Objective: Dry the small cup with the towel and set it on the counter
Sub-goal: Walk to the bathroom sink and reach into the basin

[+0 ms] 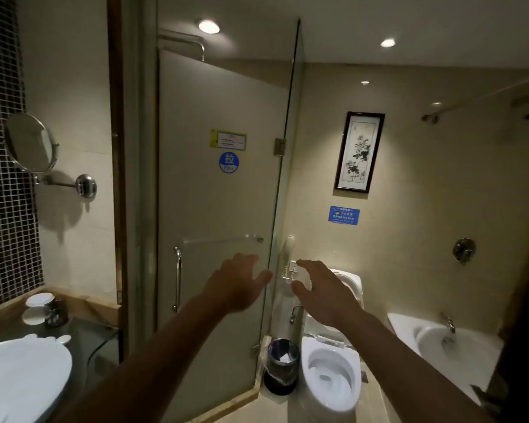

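Both my arms are stretched forward at chest height in a dim bathroom. My left hand [237, 280] is open with fingers spread, in front of the glass shower door [217, 209]. My right hand [321, 290] is open too, fingers curved, in front of the wall phone [288, 257] above the toilet. Neither hand holds anything. At the far left, on the dark counter [83, 334], stand small white cup-like items [39, 300] next to a dark holder. No towel is in view.
A white basin [19, 380] fills the lower left. A round mirror on an arm [31, 143] juts from the left wall. A toilet [330, 367] with raised lid, a waste bin [283, 361] and a bathtub [446, 343] lie ahead and to the right.
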`<state>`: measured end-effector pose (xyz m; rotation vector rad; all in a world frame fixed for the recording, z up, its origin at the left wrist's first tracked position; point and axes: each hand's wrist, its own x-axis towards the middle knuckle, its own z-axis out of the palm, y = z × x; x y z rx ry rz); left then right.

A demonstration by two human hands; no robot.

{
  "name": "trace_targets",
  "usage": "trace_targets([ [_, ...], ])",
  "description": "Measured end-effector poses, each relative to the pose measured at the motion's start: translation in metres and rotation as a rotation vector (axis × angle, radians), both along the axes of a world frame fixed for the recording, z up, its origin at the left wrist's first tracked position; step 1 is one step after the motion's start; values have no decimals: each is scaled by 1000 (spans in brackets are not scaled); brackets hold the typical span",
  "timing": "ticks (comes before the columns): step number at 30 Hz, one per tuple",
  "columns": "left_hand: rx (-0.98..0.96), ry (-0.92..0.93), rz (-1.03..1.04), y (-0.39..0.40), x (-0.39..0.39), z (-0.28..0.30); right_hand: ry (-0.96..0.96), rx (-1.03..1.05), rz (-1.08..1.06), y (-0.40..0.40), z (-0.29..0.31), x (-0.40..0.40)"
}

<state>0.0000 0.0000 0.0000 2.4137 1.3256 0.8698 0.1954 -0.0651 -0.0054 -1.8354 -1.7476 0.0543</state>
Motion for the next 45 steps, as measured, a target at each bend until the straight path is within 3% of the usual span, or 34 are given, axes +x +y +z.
trace_targets([
  [13, -26, 143, 85, 40, 11, -15, 31, -40, 76, 60, -18, 12],
  [24, -37, 153, 224, 66, -2, -17, -66, -62, 196, 107, -23, 9],
  [45, 14, 188, 322, 152, -88, -11, -108, -57, 331, 224, -28, -93],
])
